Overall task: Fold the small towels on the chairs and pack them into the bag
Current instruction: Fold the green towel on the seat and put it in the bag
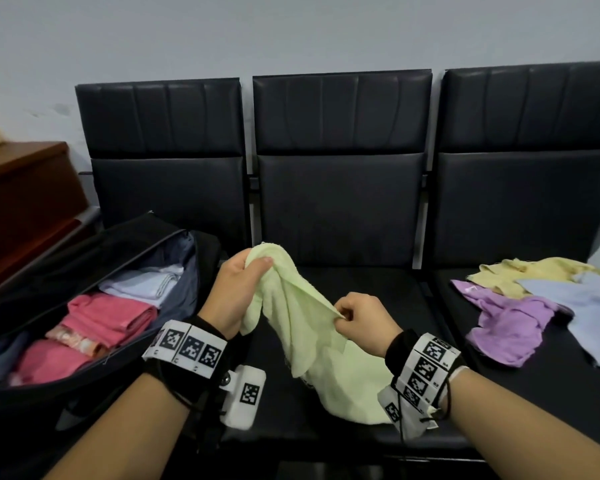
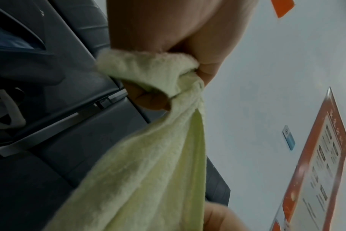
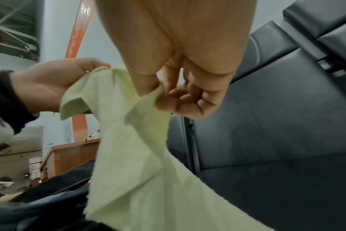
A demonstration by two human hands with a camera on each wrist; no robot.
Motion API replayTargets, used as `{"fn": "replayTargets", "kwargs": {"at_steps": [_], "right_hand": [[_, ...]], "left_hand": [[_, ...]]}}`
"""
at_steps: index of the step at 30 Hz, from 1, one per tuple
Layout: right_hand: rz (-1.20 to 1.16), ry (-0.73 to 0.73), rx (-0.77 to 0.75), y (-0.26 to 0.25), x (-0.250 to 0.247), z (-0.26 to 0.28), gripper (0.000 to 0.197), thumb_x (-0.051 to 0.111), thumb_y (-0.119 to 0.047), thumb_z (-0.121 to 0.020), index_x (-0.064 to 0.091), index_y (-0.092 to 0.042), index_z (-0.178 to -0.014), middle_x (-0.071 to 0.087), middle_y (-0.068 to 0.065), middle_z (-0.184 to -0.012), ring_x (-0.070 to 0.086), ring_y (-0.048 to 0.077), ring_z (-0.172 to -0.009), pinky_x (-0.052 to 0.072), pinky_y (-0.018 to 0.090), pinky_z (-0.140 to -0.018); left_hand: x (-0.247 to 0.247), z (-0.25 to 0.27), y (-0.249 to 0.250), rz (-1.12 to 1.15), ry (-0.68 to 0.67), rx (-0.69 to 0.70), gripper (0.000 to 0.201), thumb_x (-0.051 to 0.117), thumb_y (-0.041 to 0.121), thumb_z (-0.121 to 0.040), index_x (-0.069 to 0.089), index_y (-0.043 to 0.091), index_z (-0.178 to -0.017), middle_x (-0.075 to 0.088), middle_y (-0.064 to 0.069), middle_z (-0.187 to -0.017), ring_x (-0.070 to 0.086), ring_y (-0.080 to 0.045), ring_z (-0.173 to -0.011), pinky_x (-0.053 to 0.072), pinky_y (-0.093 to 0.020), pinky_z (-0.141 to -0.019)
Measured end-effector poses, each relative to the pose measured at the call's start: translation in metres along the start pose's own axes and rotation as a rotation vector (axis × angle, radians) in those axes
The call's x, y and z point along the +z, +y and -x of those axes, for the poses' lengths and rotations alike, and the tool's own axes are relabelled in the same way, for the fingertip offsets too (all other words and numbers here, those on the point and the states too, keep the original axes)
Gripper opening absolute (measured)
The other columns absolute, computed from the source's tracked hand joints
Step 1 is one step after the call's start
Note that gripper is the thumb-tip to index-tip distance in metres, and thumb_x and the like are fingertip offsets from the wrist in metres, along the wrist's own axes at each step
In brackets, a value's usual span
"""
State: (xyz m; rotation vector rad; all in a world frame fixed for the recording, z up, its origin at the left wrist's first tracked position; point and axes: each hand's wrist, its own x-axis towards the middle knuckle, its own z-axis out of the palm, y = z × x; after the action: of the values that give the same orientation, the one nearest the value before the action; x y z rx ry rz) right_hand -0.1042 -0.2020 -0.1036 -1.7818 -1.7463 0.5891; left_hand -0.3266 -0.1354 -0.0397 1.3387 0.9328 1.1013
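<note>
A person works a pale green towel (image 1: 302,306) over the middle chair (image 1: 343,209) of a row of three. The left hand (image 1: 238,289) is fisted round a bunched corner, held high; the right hand (image 1: 359,318) pinches an edge between thumb and forefinger, lower and to the right. The towel's tail trails onto the seat, creased and twisted rather than spread.

On the left chair, the open bag (image 1: 94,306) already holds folded pink and white towels. On the right chair a yellow towel (image 1: 520,275), a purple towel (image 1: 510,323) and a blue towel (image 1: 589,313) lie unfolded, overlapping.

The likely trouble is in the grips. The left hand holds a wad, not a clean corner, so the cloth may open crooked and fold lopsided. The right hand's pinch looks slight; a sharp shake could pull the edge free and drop the towel on the seat. A bulky fold would also sit badly in the bag's remaining space.
</note>
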Motion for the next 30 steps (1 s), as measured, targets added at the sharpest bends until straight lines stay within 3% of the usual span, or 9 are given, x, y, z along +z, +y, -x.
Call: {"fn": "replayTargets", "kwargs": {"at_steps": [6, 8, 10, 13, 15, 18, 23, 26, 30], "right_hand": [[-0.158, 0.123, 0.043, 0.003, -0.026, -0.005, 0.017, 0.059, -0.02, -0.092, 0.068, -0.021, -0.077, 0.069, -0.002, -0.076, 0.065, 0.016, -0.074, 0.052, 0.033, -0.067], [-0.29, 0.159, -0.022, -0.008, -0.034, -0.007, 0.017, 0.061, -0.019, -0.092, 0.071, -0.024, -0.08, 0.07, -0.006, -0.075, 0.063, 0.008, -0.069, 0.05, 0.03, -0.061], [-0.344, 0.124, -0.08, -0.023, -0.037, -0.007, 0.019, 0.06, -0.018, -0.092, 0.075, -0.027, -0.086, 0.073, -0.01, -0.081, 0.066, 0.005, -0.072, 0.053, 0.028, -0.06], [-0.279, 0.038, -0.14, -0.042, -0.035, -0.009, 0.024, 0.057, -0.012, -0.091, 0.075, -0.027, -0.092, 0.075, -0.009, -0.092, 0.068, 0.006, -0.088, 0.055, 0.029, -0.078], [-0.271, 0.034, -0.165, -0.051, -0.032, -0.008, 0.02, 0.059, -0.011, -0.088, 0.072, -0.027, -0.091, 0.073, -0.005, -0.092, 0.067, 0.011, -0.087, 0.055, 0.033, -0.079], [-0.348, 0.094, -0.148, -0.055, -0.029, -0.004, 0.015, 0.066, -0.017, -0.085, 0.064, -0.03, -0.09, 0.069, 0.003, -0.086, 0.064, 0.023, -0.079, 0.054, 0.042, -0.074], [-0.553, 0.132, -0.115, -0.052, -0.021, 0.002, 0.019, 0.074, -0.015, -0.084, 0.062, -0.023, -0.096, 0.065, 0.004, -0.082, 0.059, 0.016, -0.067, 0.051, 0.031, -0.064], [-0.47, 0.033, -0.076, -0.049, -0.015, 0.007, 0.006, 0.072, -0.016, -0.086, 0.067, -0.014, -0.087, 0.068, 0.014, -0.081, 0.06, 0.026, -0.063, 0.053, 0.05, -0.064], [-0.383, 0.063, -0.101, -0.048, -0.018, 0.003, 0.011, 0.065, -0.019, -0.092, 0.074, -0.018, -0.087, 0.072, 0.005, -0.082, 0.066, 0.018, -0.073, 0.055, 0.042, -0.071]], "left_hand": [[-0.021, -0.008, -0.012, -0.104, 0.163, -0.194, 0.017, 0.057, 0.016, -0.094, 0.068, 0.004, -0.1, 0.072, -0.019, -0.101, 0.069, -0.032, -0.093, 0.052, -0.036, -0.075], [-0.019, -0.01, -0.022, -0.29, 0.18, -0.226, 0.027, 0.061, 0.016, -0.095, 0.061, 0.004, -0.119, 0.066, -0.015, -0.115, 0.065, -0.026, -0.097, 0.051, -0.033, -0.079], [-0.008, -0.006, -0.024, -0.415, 0.111, -0.162, 0.048, 0.07, 0.015, -0.091, 0.053, 0.009, -0.135, 0.055, -0.005, -0.126, 0.057, -0.014, -0.106, 0.046, -0.026, -0.086], [0.015, 0.003, -0.017, -0.499, -0.171, 0.033, 0.056, 0.079, 0.011, -0.08, 0.058, 0.019, -0.132, 0.06, 0.003, -0.13, 0.054, -0.008, -0.123, 0.042, -0.026, -0.104], [0.027, 0.008, -0.01, -0.539, -0.328, 0.129, 0.048, 0.077, 0.013, -0.077, 0.063, 0.027, -0.121, 0.069, 0.008, -0.112, 0.064, -0.006, -0.108, 0.05, -0.027, -0.096], [0.038, 0.012, -0.004, -0.654, -0.321, 0.24, 0.028, 0.071, 0.016, -0.081, 0.067, 0.031, -0.104, 0.07, 0.002, -0.082, 0.067, -0.016, -0.078, 0.056, -0.036, -0.075], [0.038, 0.014, -0.002, -0.476, -0.191, 0.219, 0.009, 0.07, 0.016, -0.087, 0.074, 0.019, -0.081, 0.073, -0.003, -0.077, 0.069, -0.025, -0.077, 0.056, -0.046, -0.073], [0.034, 0.012, -0.004, -0.396, -0.078, 0.127, 0.015, 0.066, 0.011, -0.085, 0.073, 0.02, -0.076, 0.071, 0.002, -0.071, 0.064, -0.013, -0.065, 0.053, -0.035, -0.065], [0.025, 0.013, -0.007, -0.423, -0.179, 0.101, 0.006, 0.067, 0.015, -0.086, 0.07, 0.019, -0.083, 0.071, -0.01, -0.075, 0.064, -0.015, -0.066, 0.052, -0.036, -0.065]]}}
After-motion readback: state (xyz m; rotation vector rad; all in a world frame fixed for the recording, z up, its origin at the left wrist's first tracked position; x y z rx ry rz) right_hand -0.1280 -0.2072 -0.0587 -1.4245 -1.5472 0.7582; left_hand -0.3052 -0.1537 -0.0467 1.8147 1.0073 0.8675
